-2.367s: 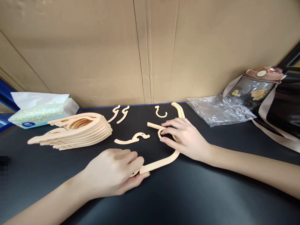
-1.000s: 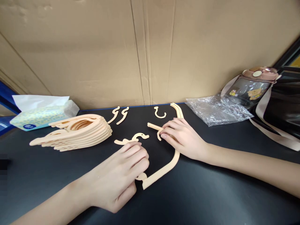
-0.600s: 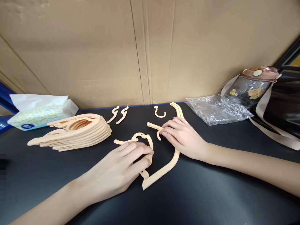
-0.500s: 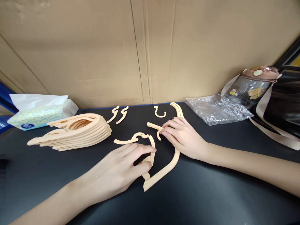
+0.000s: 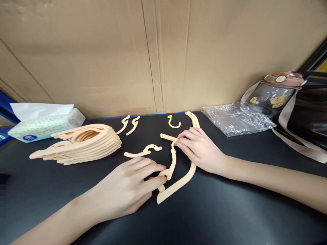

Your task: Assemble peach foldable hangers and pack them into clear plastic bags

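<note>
A cream plastic folding clothes hanger point(image 5: 178, 190) lies in front of me, its long curved arms running under my right hand point(image 5: 200, 148). That hand's fingers are closed round the hanger's upper part, and the grip hides some of it. My left hand point(image 5: 136, 182) pinches a small curved hanger piece point(image 5: 172, 165) at its lower end. The piece's upper end meets the short hooked end beside my right fingertips; whether they are joined I cannot tell. Just beyond my left hand lies a loose wavy hanger part point(image 5: 145, 149).
A stack of cream hangers point(image 5: 87, 146) stands on the left by a tissue pack point(image 5: 46, 124). Two small wavy parts point(image 5: 133, 126) and a loose hook point(image 5: 174, 124) lie at the back. On the right are a crumpled plastic bag point(image 5: 237, 119) and a strapped water bottle point(image 5: 276, 95).
The small piece in my left hand has swung to the right, away from the loose wavy part and against the short hooked end. My right hand has stayed in place.
</note>
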`<state>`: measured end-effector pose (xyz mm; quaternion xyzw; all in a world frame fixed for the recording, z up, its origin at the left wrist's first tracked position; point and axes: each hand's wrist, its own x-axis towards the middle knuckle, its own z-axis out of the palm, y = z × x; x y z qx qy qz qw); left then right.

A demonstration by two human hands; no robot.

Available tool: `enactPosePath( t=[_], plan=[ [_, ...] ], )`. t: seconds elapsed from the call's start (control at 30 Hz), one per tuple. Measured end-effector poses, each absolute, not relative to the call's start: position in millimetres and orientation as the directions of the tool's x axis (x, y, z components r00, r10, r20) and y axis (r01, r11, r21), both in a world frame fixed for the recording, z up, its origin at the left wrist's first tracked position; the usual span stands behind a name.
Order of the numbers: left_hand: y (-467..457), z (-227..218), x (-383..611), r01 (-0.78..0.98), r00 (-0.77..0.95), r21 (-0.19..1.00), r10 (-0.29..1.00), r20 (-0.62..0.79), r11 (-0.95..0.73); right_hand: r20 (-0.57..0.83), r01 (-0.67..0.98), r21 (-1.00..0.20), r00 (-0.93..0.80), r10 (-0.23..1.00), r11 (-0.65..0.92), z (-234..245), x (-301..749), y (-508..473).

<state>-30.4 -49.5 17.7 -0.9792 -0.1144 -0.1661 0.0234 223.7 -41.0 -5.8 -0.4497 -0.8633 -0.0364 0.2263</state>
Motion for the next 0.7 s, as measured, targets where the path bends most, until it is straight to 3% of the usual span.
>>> enactPosePath(
  t=[0.23,0.47,0.7],
  plan=[
    [-50.7,15.4,-29.3,0.206,0.903,0.102,0.229,0.363,-0.973,0.422,0.793,-0.163,-0.482,0.768,0.587,-5.7,223.0,-41.9],
    [-49.1,11.3,-29.7,0.228,0.898,0.035,0.224,0.380,-0.973,0.417,0.775,-0.188,-0.493,0.764,0.603,-4.3,222.7,-41.2],
    [-49.6,11.1,-28.9,0.229,0.895,0.049,0.230,0.381,-0.972,0.422,0.774,-0.191,-0.491,0.762,0.604,-4.2,222.1,-41.6]
  ],
)
